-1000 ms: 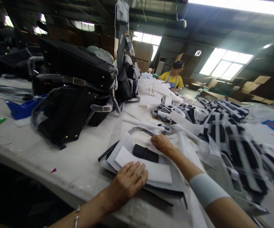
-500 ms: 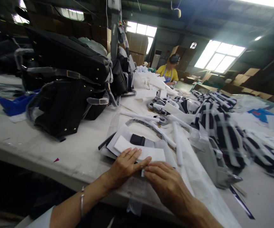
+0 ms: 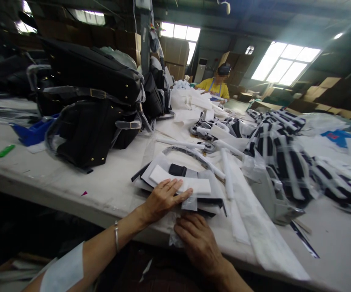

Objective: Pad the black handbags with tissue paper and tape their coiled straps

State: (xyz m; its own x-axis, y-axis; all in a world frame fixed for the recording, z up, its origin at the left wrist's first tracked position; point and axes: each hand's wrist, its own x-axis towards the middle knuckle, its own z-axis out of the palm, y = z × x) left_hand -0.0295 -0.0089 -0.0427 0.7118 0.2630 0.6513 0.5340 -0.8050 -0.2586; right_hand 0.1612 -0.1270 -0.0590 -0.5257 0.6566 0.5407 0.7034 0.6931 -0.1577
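My left hand [image 3: 165,197] lies with its fingers spread flat on a white padding strip [image 3: 198,185], pressing it against a flat black and pale grey bag piece [image 3: 155,164]. A clear tape piece [image 3: 189,204] runs down from the strip's lower edge. At the table's front edge is my right hand [image 3: 197,237], its fingers bent and pressed together against clear film [image 3: 175,239] hanging there; the fingertips are partly hidden. A dark buckle-like tab [image 3: 177,170] shows above the strip, and a wrapped handle [image 3: 190,153] arches behind it.
Stacked black bags [image 3: 84,129] stand at the left, beside a blue tape dispenser [image 3: 34,130] and a green cutter [image 3: 5,151]. To the right are a grey tape dispenser [image 3: 272,194] and wrapped black-and-white straps [image 3: 287,170]. Across the table a person in yellow [image 3: 212,87] works.
My right hand has moved off the padding strip, down toward me to the table edge, uncovering the tape on the strip. My left hand stays on the strip. The view has shifted slightly.
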